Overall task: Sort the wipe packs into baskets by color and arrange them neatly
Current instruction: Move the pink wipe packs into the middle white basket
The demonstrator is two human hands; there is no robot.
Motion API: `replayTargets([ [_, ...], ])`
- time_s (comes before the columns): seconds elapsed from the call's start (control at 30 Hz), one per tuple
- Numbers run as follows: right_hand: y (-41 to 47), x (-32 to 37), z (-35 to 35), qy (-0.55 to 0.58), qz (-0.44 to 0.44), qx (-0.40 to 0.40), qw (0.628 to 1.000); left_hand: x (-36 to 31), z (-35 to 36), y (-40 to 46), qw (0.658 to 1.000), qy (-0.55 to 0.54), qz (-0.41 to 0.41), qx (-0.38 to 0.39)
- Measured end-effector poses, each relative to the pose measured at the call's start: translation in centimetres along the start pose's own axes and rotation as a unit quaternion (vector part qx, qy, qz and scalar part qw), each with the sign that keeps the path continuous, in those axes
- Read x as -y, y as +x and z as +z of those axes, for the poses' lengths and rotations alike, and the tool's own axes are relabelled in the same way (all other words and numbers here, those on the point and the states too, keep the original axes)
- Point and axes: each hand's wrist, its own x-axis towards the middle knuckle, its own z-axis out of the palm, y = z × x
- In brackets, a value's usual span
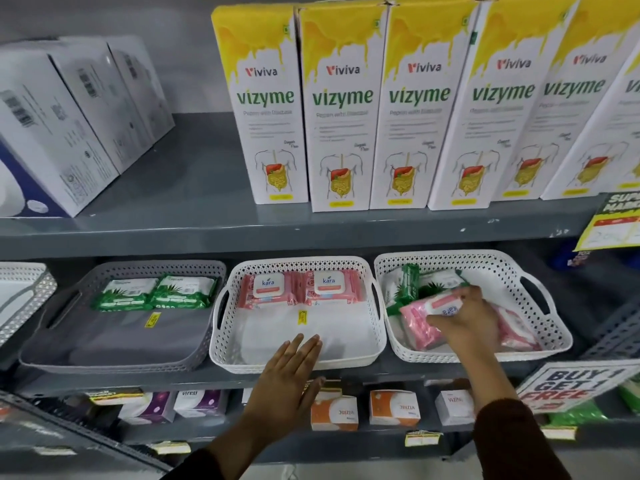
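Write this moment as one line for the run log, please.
right hand: gripping pink wipe pack in right white basket | left hand: open, at middle white basket front

We take the grey shelf board (207, 233) as our landmark. On it, to the right, stands a row of tall yellow-and-white Vizyme cartons (343, 109), upright and touching side by side (the rightmost ones lean a little). On its left end sit white boxes (69, 123) with barcodes. At its right edge hangs a yellow promo tag (613, 223). Well below it we see small orange-and-white boxes (334, 412), purple-and-white boxes (199, 401) and a "Buy 1 Get 1 Free" sign (568, 384).
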Motion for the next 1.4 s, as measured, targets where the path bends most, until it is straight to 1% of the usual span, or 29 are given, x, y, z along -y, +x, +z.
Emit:
replayTargets([
  [0.1, -0.7, 1.7, -1.1, 0.034, -0.054, -0.045, 0.997, 0.6, 0.1, -0.5, 1.0, 0.001, -0.008, 0.011],
  [0.2, -1.2, 4.5, -2.6, 0.09, -0.129, -0.041, 0.987, 0.6, -0.1, -0.4, 1.0, 0.0, -0.005, 0.009],
  [0.27, -1.9, 7.1, -2.9, 0.146, -0.176, 0.015, 0.973, 0.6, -0.4, -0.3, 1.0, -0.007, -0.002, 0.007],
  [0.33, -3.0, 9.8, -2.1, 0.165, -0.22, 0.094, 0.957, 0.6, -0.4, -0.5, 1.0, -0.007, -0.002, 0.009],
  [0.4, -3.8, 11.1, 0.5, 0.127, -0.241, 0.154, 0.95, 0.4, -0.3, -0.8, 1.0, -0.011, -0.004, 0.019],
  [0.43, -3.9, 11.4, 2.1, 0.087, -0.245, 0.172, 0.95, 0.4, -0.3, -0.9, 1.0, -0.013, -0.004, 0.022],
  [0.53, -3.5, 11.5, 6.6, -0.025, -0.265, 0.191, 0.945, 0.4, -0.3, -0.9, 1.0, -0.003, -0.003, 0.022],
  [0.6, -3.2, 11.4, 8.6, -0.071, -0.267, 0.201, 0.94, 0.4, -0.4, -0.9, 1.0, 0.003, -0.004, 0.022],
  [0.73, -3.0, 10.9, 11.1, -0.087, -0.258, 0.221, 0.937, 0.3, -0.6, -0.9, 1.0, -0.001, -0.017, 0.019],
  [0.83, -2.8, 10.7, 11.5, -0.101, -0.267, 0.23, 0.93, -0.6, -0.7, -0.8, 0.999, 0.011, -0.035, 0.041],
  [0.9, -2.9, 10.4, 11.1, -0.058, -0.271, 0.232, 0.933, -1.3, -0.4, -0.6, 0.998, 0.024, -0.038, 0.051],
  [0.93, -3.1, 10.2, 10.5, -0.016, -0.27, 0.208, 0.94, -1.7, -0.3, -0.5, 0.997, 0.031, -0.039, 0.054],
  [0.97, -3.1, 9.7, 9.7, 0.027, -0.263, 0.161, 0.951, -2.0, -0.3, -0.1, 0.996, 0.04, -0.043, 0.061],
  [1.03, -2.6, 8.1, 7.5, 0.073, -0.22, 0.021, 0.972, -2.8, -0.1, 0.6, 0.994, 0.066, -0.055, 0.071],
  [1.07, -2.1, 6.9, 6.0, 0.063, -0.181, -0.046, 0.98, -3.4, 0.2, 1.1, 0.993, 0.071, -0.057, 0.073],
  [1.1, -1.4, 5.9, 4.7, 0.041, -0.137, -0.088, 0.986, -3.6, 0.1, 1.4, 0.993, 0.064, -0.057, 0.081],
  [1.13, -0.6, 4.6, 3.2, -0.002, -0.081, -0.098, 0.992, -4.1, 0.2, 1.8, 0.994, 0.055, -0.054, 0.08],
  [1.17, 0.5, 3.0, 1.8, -0.063, -0.016, -0.089, 0.994, -4.6, 0.4, 2.2, 0.994, 0.047, -0.047, 0.082],
  [1.2, 1.5, 1.3, 0.5, -0.13, 0.056, -0.064, 0.988, -5.1, 0.5, 2.6, 0.995, 0.042, -0.041, 0.086],
  [1.27, 3.4, -1.5, -1.2, -0.223, 0.189, 0.018, 0.956, -6.1, 0.6, 3.3, 0.995, 0.041, -0.032, 0.08],
  [1.3, 4.3, -2.7, -1.6, -0.244, 0.228, 0.053, 0.941, -6.6, 0.6, 3.5, 0.996, 0.045, -0.029, 0.077],
  [1.33, 5.0, -3.8, -1.5, -0.248, 0.239, 0.082, 0.935, -7.0, 0.6, 3.7, 0.996, 0.046, -0.024, 0.074],
  [1.4, 5.6, -5.0, -1.0, -0.246, 0.227, 0.109, 0.936, -7.3, 0.7, 3.8, 0.996, 0.044, -0.019, 0.069],
])
